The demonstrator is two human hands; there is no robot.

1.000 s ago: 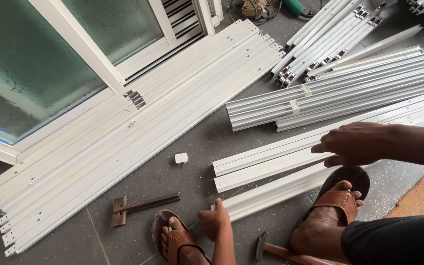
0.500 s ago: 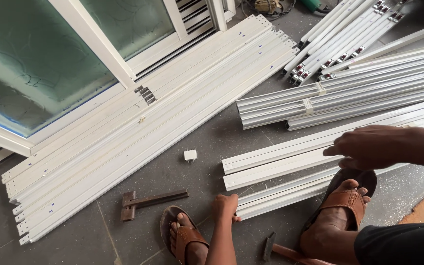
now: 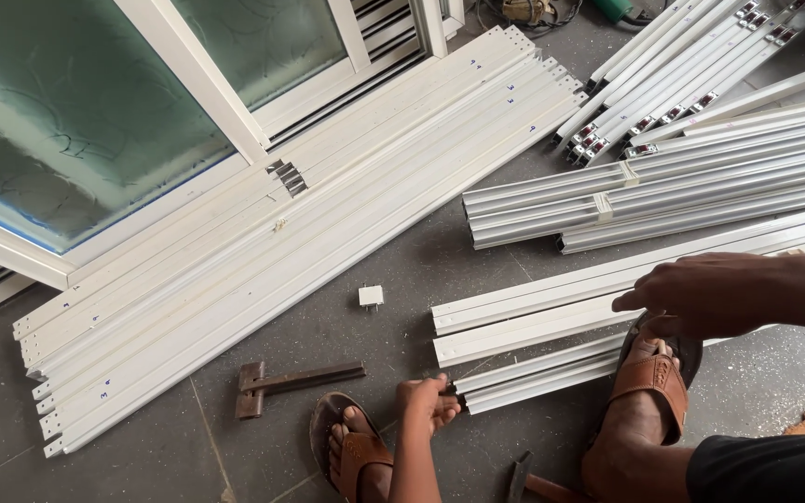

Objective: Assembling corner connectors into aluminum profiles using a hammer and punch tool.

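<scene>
Three long white aluminium profiles lie side by side on the grey floor in front of me. My left hand is at the near end of the lowest profile, fingers curled around something small and dark at its tip. My right hand lies palm down over the same group further right, fingers bent down around a profile just above my right sandal. My left sandalled foot is beside the left hand.
A hammer lies left of my left foot, and another tool handle sits between my feet. A small white block rests on the floor. A wide bundle of white profiles, a glazed window frame and more profile stacks surround me.
My left hand has moved up from beside my foot to the end of the lowest profile and closed there. My right hand has curled down over the profiles.
</scene>
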